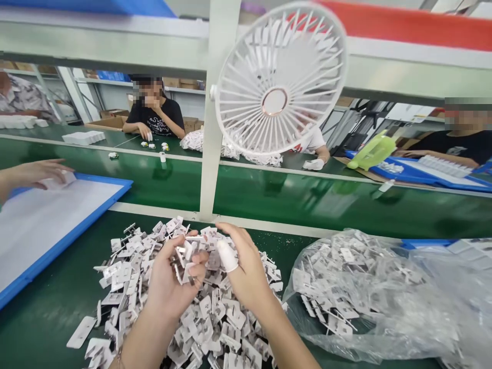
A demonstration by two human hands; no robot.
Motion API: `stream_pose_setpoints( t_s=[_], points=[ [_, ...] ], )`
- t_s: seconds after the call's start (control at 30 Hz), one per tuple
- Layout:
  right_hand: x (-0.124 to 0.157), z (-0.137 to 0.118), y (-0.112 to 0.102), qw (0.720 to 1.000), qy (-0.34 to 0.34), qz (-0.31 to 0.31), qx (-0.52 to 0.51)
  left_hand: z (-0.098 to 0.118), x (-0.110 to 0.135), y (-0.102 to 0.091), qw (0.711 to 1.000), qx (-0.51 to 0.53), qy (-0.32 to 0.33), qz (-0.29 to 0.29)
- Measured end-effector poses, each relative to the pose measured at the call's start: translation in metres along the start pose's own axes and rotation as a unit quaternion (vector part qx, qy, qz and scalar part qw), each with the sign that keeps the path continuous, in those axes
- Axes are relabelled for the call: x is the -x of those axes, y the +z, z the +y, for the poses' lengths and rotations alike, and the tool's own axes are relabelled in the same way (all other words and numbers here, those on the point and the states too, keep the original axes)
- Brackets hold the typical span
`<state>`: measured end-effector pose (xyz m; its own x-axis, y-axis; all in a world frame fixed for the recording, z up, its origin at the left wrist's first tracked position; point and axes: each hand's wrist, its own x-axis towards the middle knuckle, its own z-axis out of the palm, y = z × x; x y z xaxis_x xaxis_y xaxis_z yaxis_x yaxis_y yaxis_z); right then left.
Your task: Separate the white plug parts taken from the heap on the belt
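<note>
Palm up, my left hand point(169, 287) has its fingers curled around several small white plastic plates with metal prongs point(187, 261). Just to its right is my right hand point(248, 271), its thumb in a white finger cot point(227, 256) and set apart from the outstretched fingers. Nothing shows in its grasp, though part of the fingers is hidden from view. Beneath both hands spreads a large heap of the same white pronged plates point(226, 328), lying loose on the green table point(46, 333).
A clear plastic bag point(369, 287) of similar plates lies at right. A blue-rimmed tray point(77, 225) is at left, with another person's hand point(46, 174) over it. A white fan point(274, 82) hangs by the post point(209, 154). Co-workers sit across the green belt point(169, 184).
</note>
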<state>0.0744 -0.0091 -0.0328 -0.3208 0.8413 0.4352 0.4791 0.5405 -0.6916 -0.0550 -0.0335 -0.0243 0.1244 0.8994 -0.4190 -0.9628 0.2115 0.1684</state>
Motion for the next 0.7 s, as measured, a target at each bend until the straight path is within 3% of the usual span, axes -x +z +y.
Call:
stream_pose_setpoints(
  t_s=[0.13, 0.37, 0.53, 0.7],
  points=[
    [-0.011, -0.014, -0.009, 0.997, 0.001, 0.000, -0.077, -0.008, -0.006, 0.015, 0.998, -0.059, -0.023, 0.019],
    [-0.030, -0.015, -0.027, 0.987, 0.007, 0.106, -0.122, -0.022, -0.016, 0.049, 0.996, -0.059, -0.023, -0.059],
    [-0.033, -0.016, -0.034, 0.966, 0.042, 0.169, -0.191, -0.031, -0.016, 0.052, 0.998, -0.040, -0.012, -0.049],
    [-0.037, -0.009, -0.043, 0.927, 0.107, 0.175, -0.312, -0.023, -0.010, 0.053, 0.999, -0.010, 0.007, -0.051]
  ],
)
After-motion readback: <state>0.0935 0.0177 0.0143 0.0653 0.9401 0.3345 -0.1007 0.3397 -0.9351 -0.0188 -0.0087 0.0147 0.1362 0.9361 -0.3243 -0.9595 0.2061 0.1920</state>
